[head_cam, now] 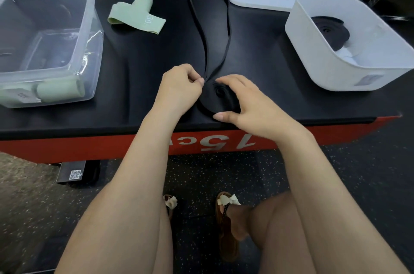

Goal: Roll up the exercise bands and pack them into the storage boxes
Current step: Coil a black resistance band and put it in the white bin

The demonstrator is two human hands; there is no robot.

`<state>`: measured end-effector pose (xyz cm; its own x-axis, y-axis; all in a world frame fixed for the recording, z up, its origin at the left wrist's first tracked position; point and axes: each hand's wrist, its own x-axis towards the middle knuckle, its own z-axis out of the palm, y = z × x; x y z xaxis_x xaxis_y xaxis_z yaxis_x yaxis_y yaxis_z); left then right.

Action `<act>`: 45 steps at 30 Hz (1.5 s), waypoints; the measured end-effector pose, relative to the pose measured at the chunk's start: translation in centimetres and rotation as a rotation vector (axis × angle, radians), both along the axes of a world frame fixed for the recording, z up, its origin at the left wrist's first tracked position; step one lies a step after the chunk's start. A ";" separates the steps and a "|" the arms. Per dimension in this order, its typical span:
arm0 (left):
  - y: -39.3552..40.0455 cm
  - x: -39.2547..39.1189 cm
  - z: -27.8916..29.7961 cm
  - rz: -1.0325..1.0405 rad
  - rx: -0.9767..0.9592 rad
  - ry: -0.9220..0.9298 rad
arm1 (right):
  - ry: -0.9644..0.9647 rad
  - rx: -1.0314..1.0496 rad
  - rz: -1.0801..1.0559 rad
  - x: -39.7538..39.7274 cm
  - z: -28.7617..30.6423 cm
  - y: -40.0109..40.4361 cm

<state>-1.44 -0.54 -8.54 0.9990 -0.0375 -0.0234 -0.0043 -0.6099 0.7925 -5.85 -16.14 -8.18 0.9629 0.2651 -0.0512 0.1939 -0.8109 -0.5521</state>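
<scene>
The black band [209, 33] lay in a long loop on the table [139, 72], its near end wound into a small coil under the right hand [244, 100], whose fingers curled around it, while the left hand [182, 85] pinched the strands just beside. Rolling looked barely begun; the next move called for feeding the loop in evenly, then carrying the coil to the white box [349, 49], which already held one black roll. Black on black, the coil's edges were hard to make out.
</scene>
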 end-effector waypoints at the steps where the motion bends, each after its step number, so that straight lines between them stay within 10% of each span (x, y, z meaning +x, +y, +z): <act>1: 0.1 0.0 0.0 0.001 0.007 -0.003 | 0.019 0.011 0.023 0.1 0.2 -0.2; 16: -0.1 0.5 -0.2 -0.015 0.045 0.021 | 0.246 0.099 0.241 2.5 0.6 -3.0; 29: -0.7 0.8 -0.5 -0.041 0.005 -0.024 | -0.240 -0.267 -0.326 -1.7 -1.9 4.7; 45: -0.6 0.7 -0.5 -0.121 0.008 0.069 | -0.137 0.093 -0.201 0.2 -2.1 2.0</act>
<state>-0.78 -1.14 -9.05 0.9832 -0.1574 -0.0929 -0.0240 -0.6149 0.7883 -5.65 -14.15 -10.24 0.9930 0.0648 0.0985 0.1115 -0.7880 -0.6055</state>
